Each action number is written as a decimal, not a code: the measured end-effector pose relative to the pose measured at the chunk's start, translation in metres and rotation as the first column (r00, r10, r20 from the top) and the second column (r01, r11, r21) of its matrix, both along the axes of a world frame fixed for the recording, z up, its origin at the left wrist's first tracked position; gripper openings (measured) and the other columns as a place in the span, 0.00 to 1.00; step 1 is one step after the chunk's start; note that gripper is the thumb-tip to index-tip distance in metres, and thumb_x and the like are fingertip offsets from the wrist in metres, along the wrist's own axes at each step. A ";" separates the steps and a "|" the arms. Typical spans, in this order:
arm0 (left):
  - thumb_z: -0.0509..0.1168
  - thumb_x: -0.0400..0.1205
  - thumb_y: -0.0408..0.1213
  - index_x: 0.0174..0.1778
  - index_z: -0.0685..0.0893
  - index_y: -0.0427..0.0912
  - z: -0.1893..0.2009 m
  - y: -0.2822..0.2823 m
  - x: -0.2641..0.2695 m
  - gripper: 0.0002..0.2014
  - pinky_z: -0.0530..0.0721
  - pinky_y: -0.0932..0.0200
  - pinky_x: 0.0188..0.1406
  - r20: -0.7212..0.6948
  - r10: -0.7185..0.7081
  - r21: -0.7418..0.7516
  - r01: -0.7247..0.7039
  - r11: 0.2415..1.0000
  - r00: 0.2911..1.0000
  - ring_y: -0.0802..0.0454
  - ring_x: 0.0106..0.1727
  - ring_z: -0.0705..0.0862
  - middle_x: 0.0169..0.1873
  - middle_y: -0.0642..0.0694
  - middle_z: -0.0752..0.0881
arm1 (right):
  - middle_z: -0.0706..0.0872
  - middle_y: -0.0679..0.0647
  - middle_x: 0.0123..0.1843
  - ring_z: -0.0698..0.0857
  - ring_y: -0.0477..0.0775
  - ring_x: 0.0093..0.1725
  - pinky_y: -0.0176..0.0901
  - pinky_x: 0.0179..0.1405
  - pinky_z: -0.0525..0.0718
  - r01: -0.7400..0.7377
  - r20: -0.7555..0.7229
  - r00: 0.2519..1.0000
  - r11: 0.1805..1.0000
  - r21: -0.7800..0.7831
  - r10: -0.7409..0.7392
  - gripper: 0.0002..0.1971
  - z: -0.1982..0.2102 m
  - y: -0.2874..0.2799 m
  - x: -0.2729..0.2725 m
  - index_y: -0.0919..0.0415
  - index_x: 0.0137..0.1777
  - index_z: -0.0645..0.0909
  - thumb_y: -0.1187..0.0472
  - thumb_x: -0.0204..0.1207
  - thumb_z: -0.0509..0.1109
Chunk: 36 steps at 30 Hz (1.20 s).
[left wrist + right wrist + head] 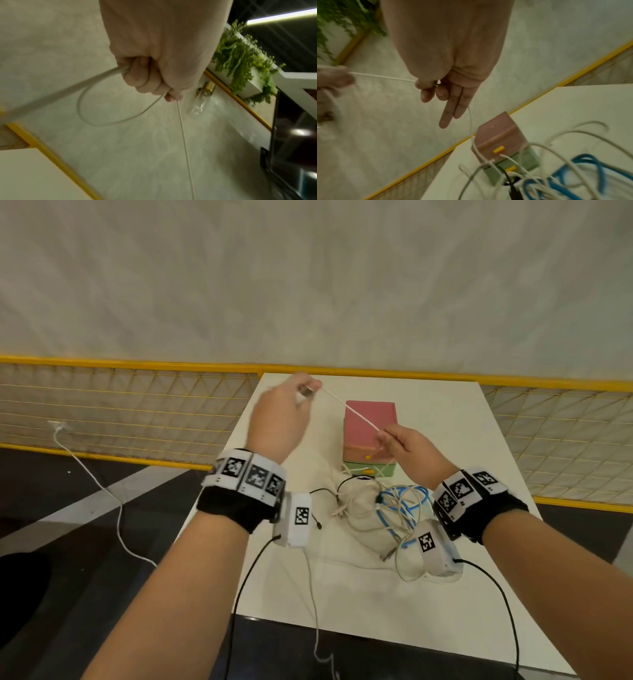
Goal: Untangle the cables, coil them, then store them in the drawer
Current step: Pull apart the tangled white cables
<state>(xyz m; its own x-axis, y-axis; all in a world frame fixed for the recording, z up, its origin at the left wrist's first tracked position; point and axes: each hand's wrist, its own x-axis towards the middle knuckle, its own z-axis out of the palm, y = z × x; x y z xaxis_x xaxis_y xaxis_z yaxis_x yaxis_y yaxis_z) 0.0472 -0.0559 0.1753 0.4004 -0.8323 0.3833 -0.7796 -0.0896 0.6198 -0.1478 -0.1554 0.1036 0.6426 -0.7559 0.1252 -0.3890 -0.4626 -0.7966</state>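
A thin white cable (pixel 352 411) runs taut between my two raised hands above the table. My left hand (pixel 284 412) grips its plug end in a fist; in the left wrist view a loop of the white cable (pixel 106 121) hangs from the curled fingers (pixel 145 79). My right hand (pixel 406 445) pinches the same cable between thumb and forefinger (pixel 426 83), the other fingers straight, and the cable (pixel 471 128) drops from there to the tangle. The tangle (pixel 383 508) of white, black and blue cables (pixel 583 175) lies in front of the small drawer box (pixel 370 436), pink above green, drawers shut.
The white table (pixel 445 419) stands against a yellow-railed mesh fence (pixel 120 405). Black leads run from my wrist cameras off the near edge. Another white cable (pixel 102 487) trails over the dark floor at the left. A plant box (pixel 240 65) hangs on the wall.
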 end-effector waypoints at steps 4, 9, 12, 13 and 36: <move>0.58 0.87 0.41 0.59 0.79 0.46 0.006 0.007 0.025 0.09 0.74 0.56 0.40 -0.035 0.181 0.251 -0.167 0.953 0.983 0.46 0.43 0.82 0.57 0.45 0.86 | 0.84 0.54 0.34 0.88 0.64 0.45 0.59 0.53 0.84 0.020 -0.070 0.997 1.000 -0.021 -0.021 0.15 -0.005 -0.005 -0.004 0.62 0.41 0.79 0.59 0.85 0.56; 0.54 0.88 0.49 0.86 0.45 0.50 -0.002 0.009 -0.003 0.33 0.72 0.54 0.66 -0.006 -0.111 0.597 0.092 0.797 0.994 0.41 0.74 0.75 0.80 0.41 0.68 | 0.80 0.51 0.29 0.89 0.62 0.41 0.45 0.29 0.76 -0.026 -0.171 0.985 0.989 -0.144 0.001 0.15 0.010 0.000 0.013 0.57 0.37 0.78 0.57 0.84 0.57; 0.55 0.88 0.50 0.75 0.70 0.49 -0.012 -0.002 -0.030 0.20 0.76 0.62 0.44 -0.145 -0.185 0.427 0.230 0.874 0.972 0.48 0.49 0.84 0.67 0.44 0.82 | 0.81 0.44 0.28 0.86 0.46 0.32 0.35 0.30 0.74 -0.121 -0.179 0.981 0.965 -0.231 0.081 0.18 0.022 0.015 0.024 0.44 0.32 0.71 0.61 0.83 0.56; 0.55 0.88 0.50 0.64 0.78 0.47 -0.016 -0.005 -0.034 0.15 0.73 0.66 0.35 -0.152 -0.200 0.403 0.246 0.881 0.968 0.52 0.41 0.81 0.56 0.47 0.85 | 0.80 0.42 0.28 0.84 0.41 0.30 0.32 0.30 0.73 -0.118 -0.163 0.983 0.962 -0.248 0.079 0.17 0.025 0.017 0.025 0.44 0.33 0.70 0.62 0.83 0.56; 0.60 0.86 0.48 0.38 0.74 0.57 -0.005 -0.006 -0.029 0.10 0.66 0.64 0.21 -0.056 -0.200 0.089 0.204 0.975 0.978 0.61 0.19 0.71 0.33 0.49 0.83 | 0.87 0.57 0.42 0.85 0.54 0.42 0.42 0.44 0.78 -0.084 -0.156 0.986 0.980 -0.178 0.056 0.14 0.025 0.009 -0.022 0.63 0.45 0.81 0.60 0.85 0.56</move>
<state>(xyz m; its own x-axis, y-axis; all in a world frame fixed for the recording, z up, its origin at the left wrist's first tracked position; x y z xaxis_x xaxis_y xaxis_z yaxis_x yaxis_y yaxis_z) 0.0179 -0.0617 0.1702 0.2358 -0.9292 0.2846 -0.7581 0.0074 0.6521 -0.1700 -0.1460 0.1289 0.7149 -0.6815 0.1564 -0.4585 -0.6258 -0.6310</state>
